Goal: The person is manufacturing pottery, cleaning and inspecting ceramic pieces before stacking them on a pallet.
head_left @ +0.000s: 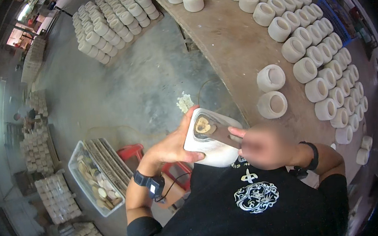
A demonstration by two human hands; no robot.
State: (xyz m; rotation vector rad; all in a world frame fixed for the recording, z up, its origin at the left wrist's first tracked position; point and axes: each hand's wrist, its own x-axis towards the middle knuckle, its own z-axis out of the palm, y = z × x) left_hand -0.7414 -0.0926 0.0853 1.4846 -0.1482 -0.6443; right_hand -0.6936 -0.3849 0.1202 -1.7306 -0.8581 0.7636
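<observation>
Plaster mould is gripped by my widely spread left hand, while my right hand, blurred, is closed on flat blade.

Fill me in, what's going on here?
A person's left hand holds up a white rounded piece in front of their body. Their right hand, blurred in the picture, seems to hold a flat brown tool against the piece's dark opening. Pale hollow pots stand in rows on the table to the right, with two pots nearer the hands apart from them. A bin of pale pieces is to the left.
</observation>
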